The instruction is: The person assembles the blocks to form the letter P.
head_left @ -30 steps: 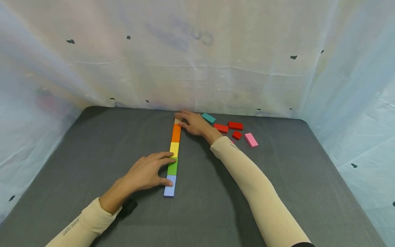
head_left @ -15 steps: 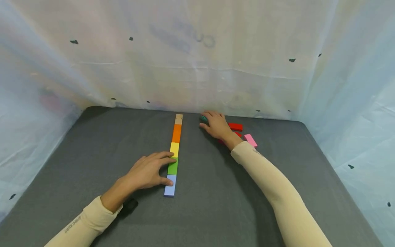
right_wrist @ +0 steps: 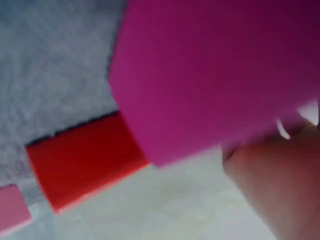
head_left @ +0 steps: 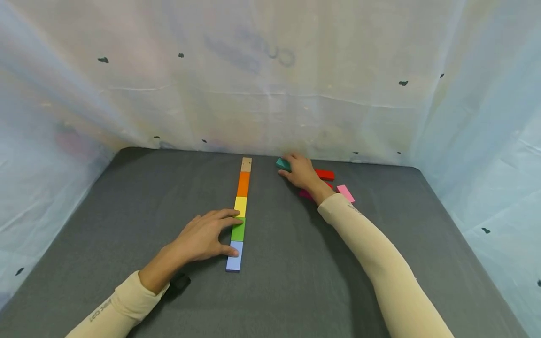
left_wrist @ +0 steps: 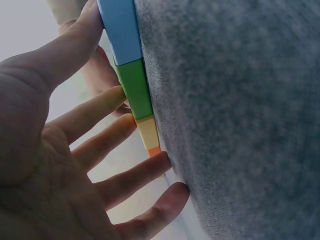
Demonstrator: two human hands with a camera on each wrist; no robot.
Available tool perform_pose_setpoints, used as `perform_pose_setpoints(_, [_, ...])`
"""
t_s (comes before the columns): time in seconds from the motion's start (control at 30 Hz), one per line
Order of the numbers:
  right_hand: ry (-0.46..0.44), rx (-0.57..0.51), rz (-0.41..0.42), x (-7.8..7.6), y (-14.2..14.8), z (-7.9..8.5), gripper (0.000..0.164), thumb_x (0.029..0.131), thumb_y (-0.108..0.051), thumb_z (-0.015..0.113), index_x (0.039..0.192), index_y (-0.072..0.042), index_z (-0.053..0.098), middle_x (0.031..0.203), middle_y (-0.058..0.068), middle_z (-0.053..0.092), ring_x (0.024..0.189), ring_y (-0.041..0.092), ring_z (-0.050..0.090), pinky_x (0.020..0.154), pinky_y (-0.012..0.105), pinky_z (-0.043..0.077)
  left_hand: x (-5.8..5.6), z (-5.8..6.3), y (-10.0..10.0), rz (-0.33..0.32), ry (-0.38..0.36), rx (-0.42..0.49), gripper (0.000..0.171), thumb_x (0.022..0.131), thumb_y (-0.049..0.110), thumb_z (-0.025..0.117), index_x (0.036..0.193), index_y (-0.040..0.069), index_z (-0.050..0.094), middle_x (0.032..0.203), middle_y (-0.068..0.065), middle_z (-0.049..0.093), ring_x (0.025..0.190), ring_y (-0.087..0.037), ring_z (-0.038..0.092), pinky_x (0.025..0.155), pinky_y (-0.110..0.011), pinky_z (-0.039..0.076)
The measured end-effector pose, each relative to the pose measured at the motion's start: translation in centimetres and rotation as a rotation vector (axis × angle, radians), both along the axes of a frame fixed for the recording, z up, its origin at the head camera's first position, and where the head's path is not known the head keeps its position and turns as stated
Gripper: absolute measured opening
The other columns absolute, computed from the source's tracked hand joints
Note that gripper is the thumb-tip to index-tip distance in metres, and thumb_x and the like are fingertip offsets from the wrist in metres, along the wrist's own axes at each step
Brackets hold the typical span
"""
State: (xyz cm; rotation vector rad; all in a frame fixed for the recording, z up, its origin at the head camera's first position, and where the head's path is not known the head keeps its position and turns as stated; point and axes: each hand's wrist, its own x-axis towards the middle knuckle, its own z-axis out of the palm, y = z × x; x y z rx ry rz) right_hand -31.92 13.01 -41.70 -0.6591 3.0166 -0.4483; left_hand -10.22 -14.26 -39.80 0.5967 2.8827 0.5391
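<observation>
My left hand [head_left: 200,238] lies with spread, nearly straight fingers along a straight row of flat blocks. Its thumb touches the lavender-blue block [head_left: 234,261], and fingertips touch the green block [head_left: 238,232] and yellow block [head_left: 241,204]. Beyond them follow an orange block [head_left: 243,184] and a plain wood-coloured block [head_left: 246,164]. My right hand [head_left: 303,173] reaches to a teal block [head_left: 282,163] at the back, thumb in front of it and fingers over its right end, apart from each other. A magenta block [right_wrist: 210,75] fills much of the right wrist view, hiding most of that hand.
Right of the right hand lie a red block [head_left: 325,175] and a pink block [head_left: 345,193]. Another red piece and a magenta block [head_left: 306,194] are partly covered by the wrist. Pale plastic sheeting [head_left: 270,108] hangs behind the dark grey table [head_left: 270,291].
My right hand has left the far wood-coloured block and moved right to the teal block, where it has since shifted slightly right. My left hand has stayed on the row.
</observation>
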Motion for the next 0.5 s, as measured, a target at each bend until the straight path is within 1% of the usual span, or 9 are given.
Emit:
perform_pose_setpoints(0.23, [-0.041,-0.035,0.038,0.36,-0.63,0.33,0.054,0.1,-0.031,0.061,0.149,-0.013,0.046,0.15,0.013,0.046,0.136,0.03,0.047,0.114,0.051,0.033,0.19,0.25,-0.1,0.008,-0.011,-0.002,0.078,0.071,0.052,0.085,0.14,0.026,0.059,0.155,0.003,0.044,0.14,-0.034,0.045,0.104,-0.076,0.032])
perform_pose_setpoints(0.37, [-0.04,-0.047,0.015,0.42,-0.44,0.48,0.053,0.099,-0.031,0.063,0.147,-0.014,0.048,0.146,0.012,0.049,0.132,0.029,0.05,0.11,0.051,0.035,0.27,0.25,-0.18,0.006,-0.006,0.005,0.078,0.071,0.051,0.085,0.139,0.026,0.059,0.155,0.002,0.045,0.14,-0.034,0.045,0.103,-0.076,0.033])
perform_pose_setpoints(0.5, [-0.043,-0.036,-0.014,0.53,-0.01,0.47,0.055,0.097,-0.033,0.065,0.146,-0.015,0.05,0.145,0.011,0.051,0.128,0.028,0.051,0.106,0.05,0.035,0.32,0.11,-0.21,0.002,0.001,0.011,0.078,0.071,0.051,0.085,0.139,0.025,0.059,0.155,0.001,0.045,0.14,-0.035,0.045,0.103,-0.076,0.033])
